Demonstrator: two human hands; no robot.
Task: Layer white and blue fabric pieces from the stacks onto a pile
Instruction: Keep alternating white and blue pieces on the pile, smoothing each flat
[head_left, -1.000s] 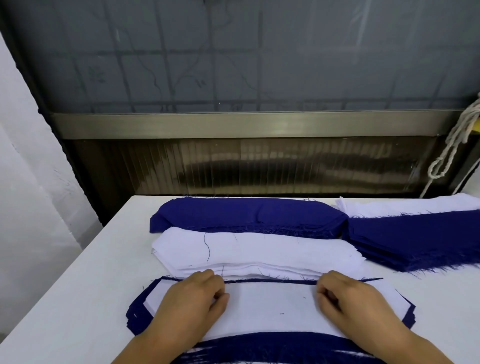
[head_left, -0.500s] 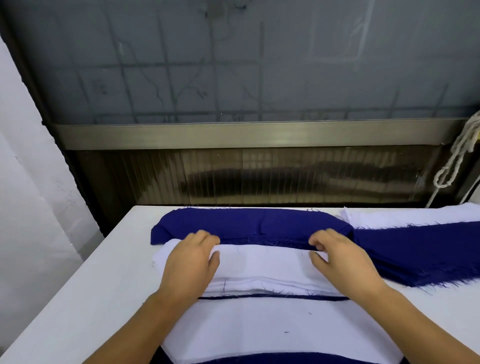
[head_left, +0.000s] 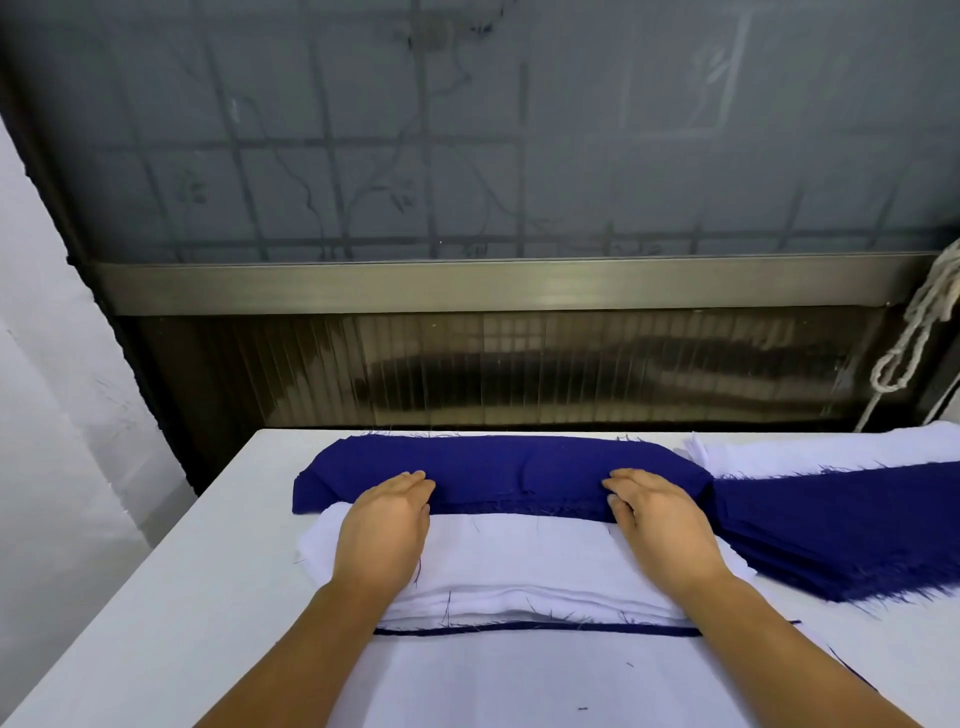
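Hands (head_left: 514, 525) flat on blue stack (head_left: 509, 470), white stack (head_left: 524, 561) beneath wrists

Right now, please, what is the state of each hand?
Left hand: open, fingers flat, fingertips on the blue stack.
Right hand: open, fingertips at the blue stack's near edge, holding nothing.

Both arms reach forward, forearms bare, palms down. The left hand (head_left: 383, 525) lies flat with fingers straight and together, pointing away. The right hand (head_left: 658, 522) mirrors it, fingers extended, thumb tucked along its inner edge.
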